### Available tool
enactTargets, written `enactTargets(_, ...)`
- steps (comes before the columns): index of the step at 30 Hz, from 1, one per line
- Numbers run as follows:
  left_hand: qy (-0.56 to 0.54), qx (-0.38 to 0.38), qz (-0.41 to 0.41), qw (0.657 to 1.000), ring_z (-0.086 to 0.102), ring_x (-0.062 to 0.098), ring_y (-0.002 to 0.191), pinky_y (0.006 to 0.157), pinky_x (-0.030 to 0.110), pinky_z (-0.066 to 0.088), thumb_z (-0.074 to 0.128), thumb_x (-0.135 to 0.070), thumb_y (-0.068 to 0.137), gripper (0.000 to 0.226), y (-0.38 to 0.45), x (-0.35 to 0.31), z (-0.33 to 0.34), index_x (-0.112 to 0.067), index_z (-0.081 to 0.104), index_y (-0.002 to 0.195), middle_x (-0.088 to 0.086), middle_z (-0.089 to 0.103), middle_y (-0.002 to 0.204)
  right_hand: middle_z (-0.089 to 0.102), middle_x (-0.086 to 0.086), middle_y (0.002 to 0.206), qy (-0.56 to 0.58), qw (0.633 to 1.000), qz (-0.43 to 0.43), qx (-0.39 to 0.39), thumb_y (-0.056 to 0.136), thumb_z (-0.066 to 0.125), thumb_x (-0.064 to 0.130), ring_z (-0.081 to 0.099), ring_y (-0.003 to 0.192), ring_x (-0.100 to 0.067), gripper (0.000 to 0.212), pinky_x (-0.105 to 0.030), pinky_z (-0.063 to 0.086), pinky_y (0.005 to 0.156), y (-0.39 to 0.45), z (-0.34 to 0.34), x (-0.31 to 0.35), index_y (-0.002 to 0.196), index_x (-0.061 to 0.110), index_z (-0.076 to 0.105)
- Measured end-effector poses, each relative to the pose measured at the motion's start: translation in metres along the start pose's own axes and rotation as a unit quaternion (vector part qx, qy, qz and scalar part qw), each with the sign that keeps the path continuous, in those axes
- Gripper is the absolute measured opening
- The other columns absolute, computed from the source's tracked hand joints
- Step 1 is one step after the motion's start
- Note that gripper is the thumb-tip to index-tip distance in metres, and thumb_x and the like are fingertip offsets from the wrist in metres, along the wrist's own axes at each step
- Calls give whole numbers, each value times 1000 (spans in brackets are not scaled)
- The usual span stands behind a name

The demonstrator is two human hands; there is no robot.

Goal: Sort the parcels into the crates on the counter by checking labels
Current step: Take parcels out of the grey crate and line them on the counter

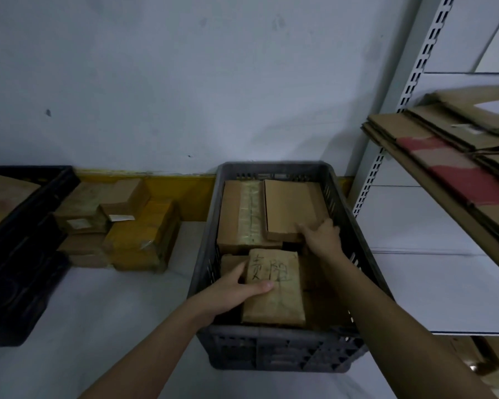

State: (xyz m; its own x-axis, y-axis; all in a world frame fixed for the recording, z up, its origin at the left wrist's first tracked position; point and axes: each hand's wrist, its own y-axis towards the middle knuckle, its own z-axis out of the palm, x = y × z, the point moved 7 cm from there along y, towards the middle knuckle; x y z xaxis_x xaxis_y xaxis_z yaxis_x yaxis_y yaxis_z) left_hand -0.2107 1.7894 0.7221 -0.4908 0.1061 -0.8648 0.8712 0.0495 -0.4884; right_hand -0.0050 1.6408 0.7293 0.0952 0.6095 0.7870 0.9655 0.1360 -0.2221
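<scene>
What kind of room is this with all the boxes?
Probably a parcel sorting or storage room: a grey crate full of brown parcels, more parcels stacked by the wall, and flattened cardboard on metal shelving.

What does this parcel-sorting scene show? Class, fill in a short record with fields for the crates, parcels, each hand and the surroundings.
Main crate: dark grey slotted plastic crate on the white counter, holding parcels
Left hand: grip on the handwritten brown paper parcel at the crate's near end
Right hand: fingers on the near corner of the plain brown cardboard box at the far end
Second crate: black plastic crate, counter's left edge
Unsorted: stack of brown and yellow parcels against the wall
Right side: flattened cardboard sheets on a shelf
</scene>
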Motion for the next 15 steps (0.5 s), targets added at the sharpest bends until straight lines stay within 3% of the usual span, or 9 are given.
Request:
enactTargets(2,-2,3,-2,1000,53,-5,111,85,16,45,81,-70,59,108,-2,-1,1,-41,31,150,-25,54,122,55,-17,131,46,998,34,35,93,66,45,56,118,-34,71,-45,49,100,-2,5,-7,142,0,43)
enactTargets(4,-8,9,16,1000,53,-7,111,82,13,46,82,-67,62,107,-3,-3,3,-46,25,150,-27,52,124,56,-16,134,84,996,35,21,91,69,42,56,120,-34,69,-46,50,101,-4,4,-10,142,3,44)
enactTargets(6,-25,13,39,999,52,-5,116,92,18,48,85,-63,62,111,-2,-4,3,-55,14,148,-25,50,130,54,-14,137,112,993,24,0,92,70,36,56,120,-32,62,-45,51,97,-7,-1,-6,141,7,44)
enactTargets(8,-33,3,65,997,51,2,122,104,30,47,88,-61,59,117,0,-7,2,-60,9,144,-21,48,135,54,-11,132,165,986,23,-15,95,67,29,58,107,-26,50,-40,54,83,-10,-7,-2,136,13,45)
enactTargets(11,-26,-44,106,993,54,8,123,98,30,51,93,-58,52,110,-4,-13,-8,-64,20,134,-11,49,139,49,-2,123,224,974,-6,-33,97,65,23,55,90,-13,42,-25,50,63,-17,-17,6,134,19,47)
enactTargets(15,-62,-106,166,978,56,14,120,88,32,57,93,-56,50,91,-21,-36,-32,-72,37,120,-9,50,135,52,-1,125,274,958,-61,-64,97,65,23,59,94,-15,41,-16,50,51,-28,-35,26,134,21,49)
